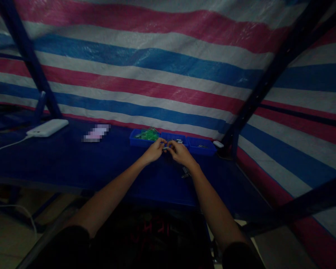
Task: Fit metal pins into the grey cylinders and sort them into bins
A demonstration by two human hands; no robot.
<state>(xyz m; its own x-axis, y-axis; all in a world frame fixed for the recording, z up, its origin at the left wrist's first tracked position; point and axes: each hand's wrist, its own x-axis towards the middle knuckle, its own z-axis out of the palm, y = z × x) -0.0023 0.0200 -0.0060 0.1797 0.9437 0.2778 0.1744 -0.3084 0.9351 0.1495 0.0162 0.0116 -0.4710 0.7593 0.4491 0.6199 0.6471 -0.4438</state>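
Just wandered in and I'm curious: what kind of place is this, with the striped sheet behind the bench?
Probably a makeshift small-parts workbench. A striped tarp serves as its wall, blue trays of tiny parts sit on a blue table, and the left hand and right hand pinch a small part between them.

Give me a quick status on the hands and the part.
Both hands, left hand and right hand, pinch a small metal part together. Blue trays just behind. Loose small parts beside right wrist.

Small metallic piece [166, 148], pinched between left hand [154, 151] and right hand [180, 153]: too small and dark to identify. Contents of blue trays [172, 141] behind it: indistinct. Pale patch [96, 133] left of trays: blurred out. Cable [5, 145] farther left: cut by frame edge.
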